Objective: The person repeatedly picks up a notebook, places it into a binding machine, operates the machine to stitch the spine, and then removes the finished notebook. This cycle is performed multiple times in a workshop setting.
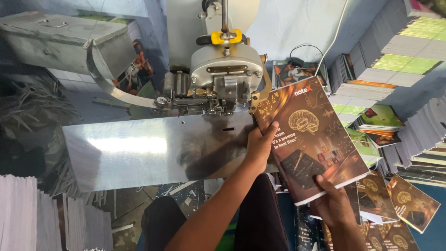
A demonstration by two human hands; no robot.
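I hold a dark brown notebook with a golden brain drawing on its cover, tilted, with its top left corner against the head of a grey stitching machine. My left hand grips the notebook's left edge, the spine side. My right hand holds its lower right corner from beneath. The notebook rests partly on the machine's shiny metal table.
Tall stacks of bound notebooks fill the right side. Several loose brown notebooks lie at the lower right. A paper stack stands at the lower left. A grey metal box sits at the upper left. My dark-trousered knees are below the table.
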